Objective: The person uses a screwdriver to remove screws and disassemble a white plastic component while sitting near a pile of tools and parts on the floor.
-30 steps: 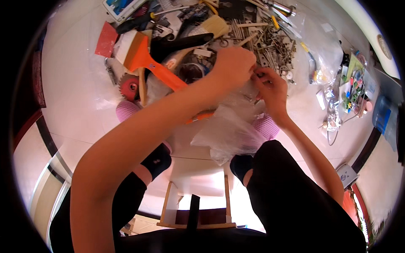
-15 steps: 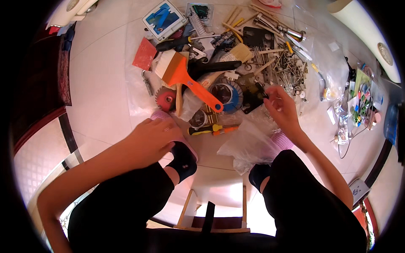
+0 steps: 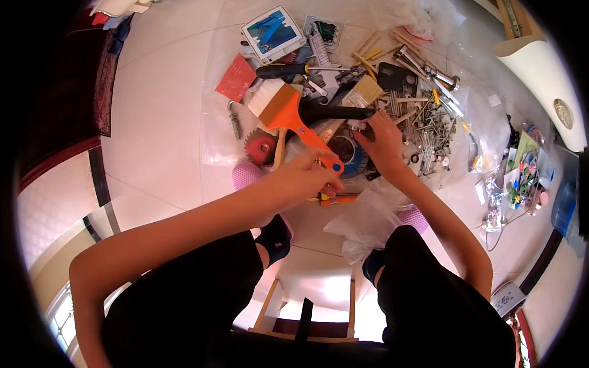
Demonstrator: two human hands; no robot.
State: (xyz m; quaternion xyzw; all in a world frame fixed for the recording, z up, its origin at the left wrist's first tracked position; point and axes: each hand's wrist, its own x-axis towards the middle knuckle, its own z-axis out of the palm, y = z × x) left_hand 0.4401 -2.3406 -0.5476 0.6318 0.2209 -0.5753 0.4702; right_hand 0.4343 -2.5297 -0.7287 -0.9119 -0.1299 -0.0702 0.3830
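Note:
My left hand (image 3: 307,175) reaches over the near edge of a tool pile on the floor. Its curled fingers lie on the tip of an orange-handled wide brush (image 3: 288,113), just above yellow-handled pliers (image 3: 334,198); whether it grips anything is hidden. My right hand (image 3: 383,144) is farther into the pile, its fingertips pinched on a small white piece (image 3: 354,124) at the end of a long black handle (image 3: 334,113). A blue tape roll (image 3: 350,153) lies between my hands. A crumpled clear plastic bag (image 3: 365,221) rests by my right knee.
Several nails and screws (image 3: 429,132), a red saw blade (image 3: 261,147), a red sanding block (image 3: 236,78), a screwdriver (image 3: 288,69) and blister-packed tools (image 3: 273,34) lie on clear sheeting. Small packets (image 3: 521,175) lie at right. A wooden stool (image 3: 307,306) is under me.
Both hands left the plastic bag. My left hand drew back toward my knee, then reached forward to the orange brush handle. My right hand moved left to the black handle.

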